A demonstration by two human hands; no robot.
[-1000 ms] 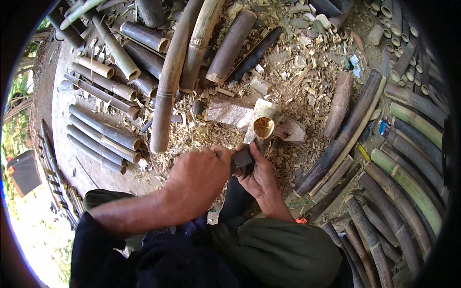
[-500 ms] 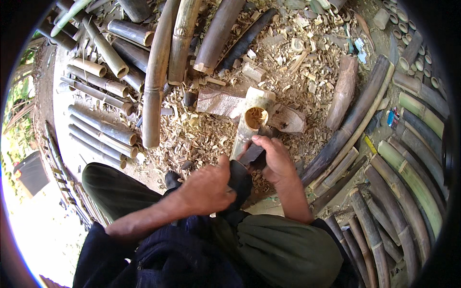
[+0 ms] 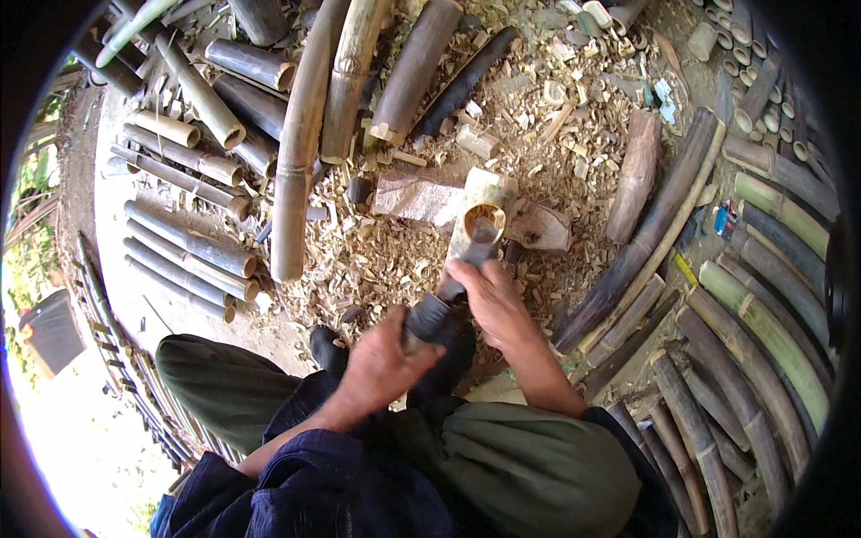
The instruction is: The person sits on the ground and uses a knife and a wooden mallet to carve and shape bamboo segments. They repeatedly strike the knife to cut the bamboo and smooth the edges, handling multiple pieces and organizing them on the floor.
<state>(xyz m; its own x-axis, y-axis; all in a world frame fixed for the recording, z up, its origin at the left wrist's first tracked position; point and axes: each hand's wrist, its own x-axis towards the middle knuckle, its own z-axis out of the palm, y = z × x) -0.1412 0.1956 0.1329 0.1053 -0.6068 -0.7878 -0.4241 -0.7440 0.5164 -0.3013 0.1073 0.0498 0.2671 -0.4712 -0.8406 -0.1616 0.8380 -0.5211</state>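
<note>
A pale bamboo piece (image 3: 490,184) with an oval opening cut in it leans across a wooden block (image 3: 414,197). A broad-bladed knife (image 3: 430,317) with a dark handle slants up toward it, its grey blade end at the opening in this view. My left hand (image 3: 381,359) is closed round the handle. Higher up, my right hand (image 3: 495,305) grips the knife by its blade, fingers bent over the metal. The lower part of the bamboo piece is hidden behind the knife and my right hand. Slight blur softens both hands.
Wood shavings (image 3: 386,251) cover the ground around the block. Long bamboo poles (image 3: 305,134) lie at the far left, and shorter cut tubes (image 3: 193,224) lie left of my knee. A dark curved pole (image 3: 655,224) and several more poles (image 3: 776,323) lie to the right.
The knife's blade has swung up to the bamboo's opening. My right hand has moved left and slightly nearer; my left hand has shifted a little left and nearer. The view has tilted slightly.
</note>
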